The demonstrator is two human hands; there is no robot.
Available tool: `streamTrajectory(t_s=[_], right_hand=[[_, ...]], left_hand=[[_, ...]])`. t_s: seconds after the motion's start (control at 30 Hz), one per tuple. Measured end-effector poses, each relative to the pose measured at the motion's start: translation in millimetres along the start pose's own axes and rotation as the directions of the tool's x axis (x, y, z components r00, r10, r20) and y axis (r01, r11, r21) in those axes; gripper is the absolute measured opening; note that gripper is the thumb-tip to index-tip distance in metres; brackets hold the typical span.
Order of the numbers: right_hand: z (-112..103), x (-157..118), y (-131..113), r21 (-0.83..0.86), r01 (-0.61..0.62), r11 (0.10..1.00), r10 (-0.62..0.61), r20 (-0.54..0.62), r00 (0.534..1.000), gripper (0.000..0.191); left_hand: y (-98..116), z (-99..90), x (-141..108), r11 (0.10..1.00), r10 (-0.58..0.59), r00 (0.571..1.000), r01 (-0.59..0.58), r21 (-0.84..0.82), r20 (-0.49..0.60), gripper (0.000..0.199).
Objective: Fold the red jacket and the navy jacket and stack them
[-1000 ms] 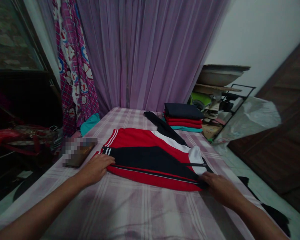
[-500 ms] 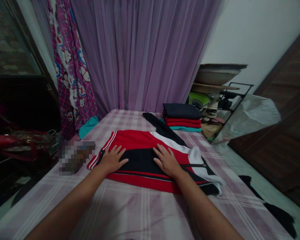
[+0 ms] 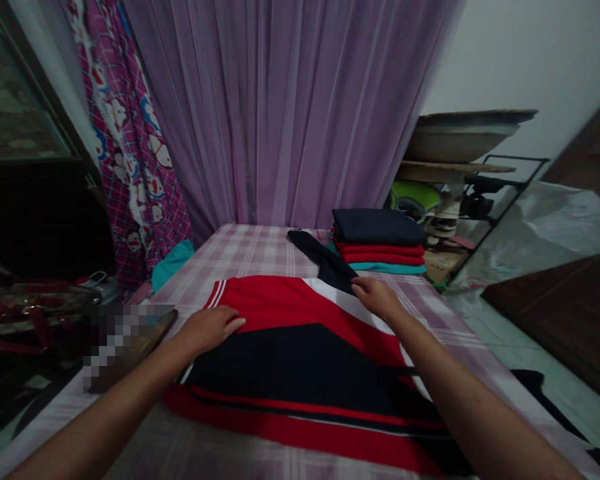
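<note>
A red, navy and white jacket (image 3: 290, 360) lies on the checked bedsheet, with white stripes along its left hem. One of its navy sleeves (image 3: 313, 250) stretches away toward the back. My left hand (image 3: 210, 330) rests on the jacket's left end, thumb apart from the fingers. At the far edge, where the sleeve meets the body, my right hand (image 3: 377, 297) has thumb and fingers drawn together on the dark cloth. My right forearm covers part of the jacket's right side.
Folded clothes in navy, red and teal (image 3: 380, 230) are stacked at the back right. A blurred-out object (image 3: 130, 343) lies left of my left arm. Purple curtains (image 3: 285, 113) hang behind the bed, and a cluttered rack (image 3: 500, 193) stands to the right.
My right hand has left the jacket's middle for its far edge and closed at the sleeve. My left hand stays on the left end, fingers less spread. The view has come closer.
</note>
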State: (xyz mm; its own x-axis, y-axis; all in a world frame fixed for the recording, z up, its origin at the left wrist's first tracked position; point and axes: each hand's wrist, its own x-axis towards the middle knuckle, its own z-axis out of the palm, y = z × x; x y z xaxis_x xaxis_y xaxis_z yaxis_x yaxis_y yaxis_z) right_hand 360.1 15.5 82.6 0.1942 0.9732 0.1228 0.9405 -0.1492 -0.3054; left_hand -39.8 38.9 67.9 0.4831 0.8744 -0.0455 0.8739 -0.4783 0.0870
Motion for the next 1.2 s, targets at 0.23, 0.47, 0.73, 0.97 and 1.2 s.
streamTrajectory(t_s=[0.23, 0.47, 0.73, 0.97, 1.2], right_hand=[[17, 79, 26, -0.142, -0.091, 0.986, 0.087, -0.033, 0.996, 0.059], [26, 106, 43, 0.139, -0.157, 0.978, 0.159, 0.0, 0.987, 0.02], [-33, 61, 52, 0.823, -0.097, 0.56, -0.069, 0.162, 0.984, 0.027], [-36, -49, 65, 0.777, -0.175, 0.605, -0.14, 0.32, 0.937, 0.033], [8, -105, 81, 0.614, -0.084, 0.785, -0.051, 0.198, 0.979, 0.041]], left_hand=[[-46, -14.9, 87, 0.98, -0.072, 0.997, 0.072, 0.186, -0.01, 0.043], [-67, -19.0, 135, 0.985, -0.065, 0.969, 0.023, 0.173, 0.239, 0.044], [-70, -41.1, 86, 0.994, 0.11, 0.993, -0.11, 0.012, 0.043, 0.031], [-68, -8.0, 5, 0.951, 0.304, 0.951, -0.301, 0.066, -0.053, 0.041], [-56, -7.2, -10, 0.96, 0.279, 0.959, -0.28, 0.017, 0.043, 0.035]])
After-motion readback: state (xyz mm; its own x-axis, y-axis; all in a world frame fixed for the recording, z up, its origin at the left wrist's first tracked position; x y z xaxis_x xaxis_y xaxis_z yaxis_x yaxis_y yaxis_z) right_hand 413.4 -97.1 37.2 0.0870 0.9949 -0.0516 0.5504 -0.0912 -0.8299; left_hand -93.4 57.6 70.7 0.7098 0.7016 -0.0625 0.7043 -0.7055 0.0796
